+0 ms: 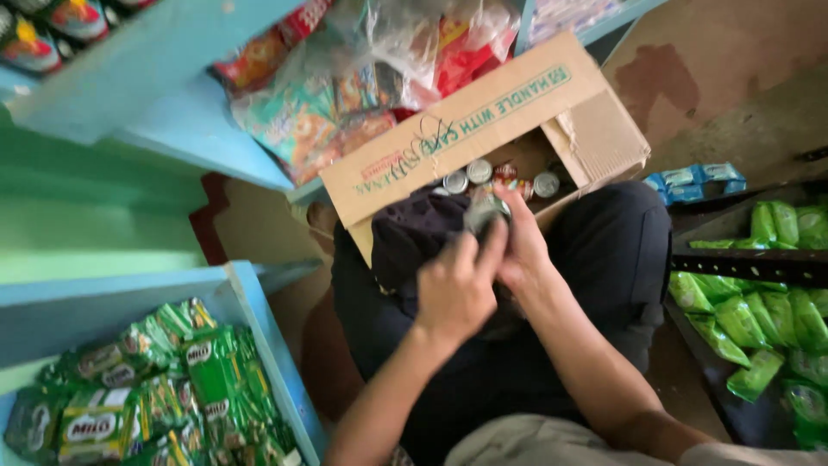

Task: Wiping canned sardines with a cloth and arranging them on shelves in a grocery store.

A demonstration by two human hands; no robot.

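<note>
Head view: the left hand (pixel 453 289) and right hand (pixel 520 250) are both closing around one small can (pixel 485 211), holding it above the lap beside the open cardboard box (pixel 483 121) of cans. The picture is blurring; the can is likely slipping into the box.

At the frame's centre, a tan cardboard box (pixel 483 121) with green lettering holds silver-topped cans (pixel 479 171), above dark navy trousers (pixel 604 250). Lower left, green sachets (pixel 155 388) fill a light-blue shelf (pixel 259 319); bright lime-green packets (pixel 759 311) sit at right, red-and-orange snack bags (pixel 345 95) at upper centre.
</note>
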